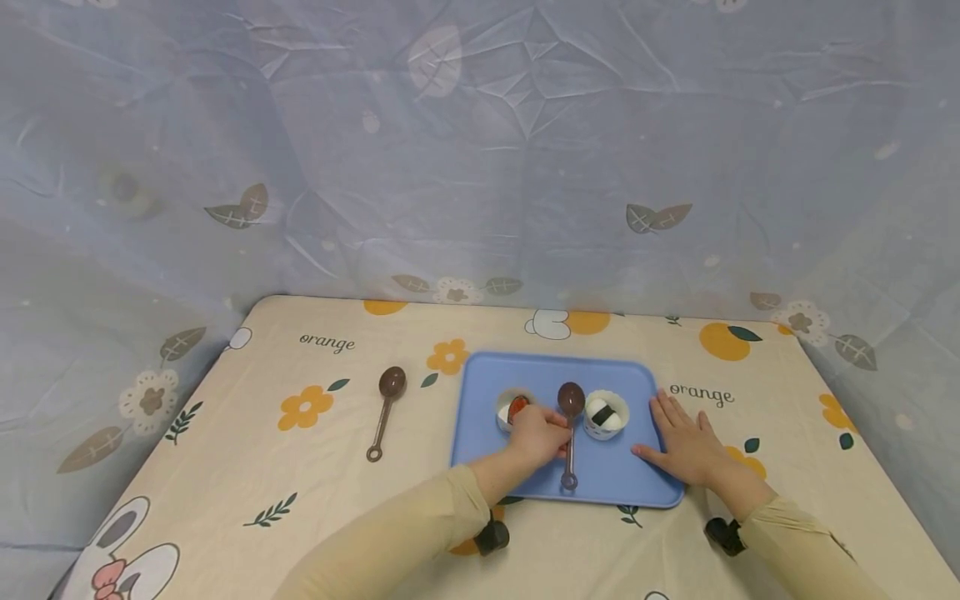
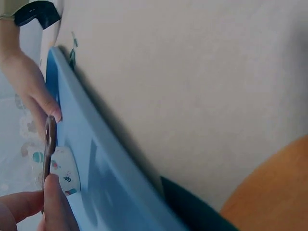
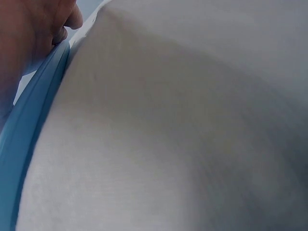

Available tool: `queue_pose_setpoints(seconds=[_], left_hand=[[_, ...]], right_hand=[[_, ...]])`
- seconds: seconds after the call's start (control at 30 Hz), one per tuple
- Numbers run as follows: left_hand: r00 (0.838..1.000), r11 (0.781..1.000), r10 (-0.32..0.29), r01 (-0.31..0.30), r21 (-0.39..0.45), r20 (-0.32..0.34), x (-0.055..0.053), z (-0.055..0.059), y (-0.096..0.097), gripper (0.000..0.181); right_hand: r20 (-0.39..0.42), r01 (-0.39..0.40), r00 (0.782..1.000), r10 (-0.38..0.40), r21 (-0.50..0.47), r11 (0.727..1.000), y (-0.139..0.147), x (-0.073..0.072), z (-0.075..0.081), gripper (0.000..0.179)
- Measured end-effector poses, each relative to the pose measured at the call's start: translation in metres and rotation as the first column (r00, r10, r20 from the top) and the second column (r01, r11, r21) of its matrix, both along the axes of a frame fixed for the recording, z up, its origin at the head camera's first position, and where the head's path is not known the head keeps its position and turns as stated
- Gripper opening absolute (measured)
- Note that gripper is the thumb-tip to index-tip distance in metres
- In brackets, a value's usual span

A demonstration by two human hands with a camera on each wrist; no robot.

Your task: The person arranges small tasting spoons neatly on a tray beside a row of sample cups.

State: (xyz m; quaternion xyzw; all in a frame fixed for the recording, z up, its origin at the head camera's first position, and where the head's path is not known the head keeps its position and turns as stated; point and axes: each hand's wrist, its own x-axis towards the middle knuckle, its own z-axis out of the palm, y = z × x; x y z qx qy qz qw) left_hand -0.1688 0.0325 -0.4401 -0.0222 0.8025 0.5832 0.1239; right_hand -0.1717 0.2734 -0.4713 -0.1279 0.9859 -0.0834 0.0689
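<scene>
Toward the left edge of the bench (image 1: 225, 450), a loose brown spoon (image 1: 386, 407) lies alone on the cloth, apart from the tray; nothing seems likely to disturb it unless the left sleeve sweeps across.

At the left side of the blue tray (image 1: 615, 467), nearer its far edge, stands a small bowl (image 1: 501, 418) with a red-topped piece (image 1: 517, 407) in it. The left hand (image 1: 535, 437) partly covers this bowl, so a low wrist or knuckle could nudge or tip it.

That hand's thumb and finger pinch the handle of the second spoon (image 1: 571, 401), its bowl end toward the tray's far edge, its ring toward the near edge. The grip looks narrow, so the spoon could twist; whether it touches the tray, I cannot tell. Just right of its bowl end is a white cup (image 1: 600, 432) holding a black-banded white piece (image 1: 602, 413); a rightward swing could knock it.

At the tray's right edge, the right hand (image 1: 690, 446) rests with fingers extended, gripping nothing; leaning hard there might tilt or slide the tray.
</scene>
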Motion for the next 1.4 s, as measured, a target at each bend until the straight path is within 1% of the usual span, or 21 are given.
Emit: queue_pose_setpoints(seconds=[0.13,0.4,0.57,0.67,0.77,0.93,1.03,1.17,1.3,1.4], left_hand=[[0.998,0.999,0.011,-0.013,-0.036,-0.056,0.002,-0.002,0.001,0.011],[0.987,0.99,-0.008,-0.014,-0.138,-0.16,0.008,-0.004,0.001,0.02],[0.981,0.979,-0.014,-0.025,-0.201,-0.191,0.012,-0.007,0.003,0.027],[0.983,0.978,-0.013,-0.027,-0.209,-0.184,0.013,-0.01,0.003,0.032],[0.983,0.98,-0.011,-0.026,-0.198,-0.182,0.012,-0.01,0.002,0.033],[0.986,0.981,-0.026,-0.007,-0.196,-0.163,0.012,-0.007,0.0,0.032],[0.988,0.976,-0.048,0.014,-0.217,-0.149,0.013,-0.004,-0.001,0.029],[0.991,0.971,-0.082,0.056,-0.231,-0.105,0.012,0.0,-0.004,0.027],[0.992,0.97,-0.109,0.092,-0.224,-0.064,0.01,0.006,-0.008,0.027],[0.991,0.974,-0.125,0.113,-0.196,-0.052,0.009,0.009,-0.011,0.026]], right_hand=[[-0.005,-0.002,1.0,0.002,-0.002,1.0,0.0,0.0,0.0,0.088],[-0.01,-0.001,1.0,0.001,-0.002,1.0,0.0,0.0,0.001,0.088],[-0.002,0.003,1.0,-0.003,-0.006,1.0,0.0,-0.001,0.001,0.089],[0.002,0.002,1.0,-0.002,-0.009,1.0,-0.001,-0.001,0.002,0.089],[0.0,0.002,1.0,-0.002,-0.012,1.0,-0.001,-0.001,0.003,0.089],[0.004,0.005,1.0,-0.005,-0.016,1.0,-0.001,-0.001,0.004,0.089],[0.013,0.007,1.0,-0.006,-0.022,1.0,-0.002,-0.001,0.004,0.089],[0.016,0.002,1.0,-0.002,-0.016,1.0,-0.001,-0.001,0.003,0.089],[0.014,-0.008,1.0,0.008,-0.016,1.0,0.001,-0.001,0.004,0.089],[0.016,-0.005,1.0,0.005,-0.02,1.0,0.003,-0.002,0.006,0.09]])
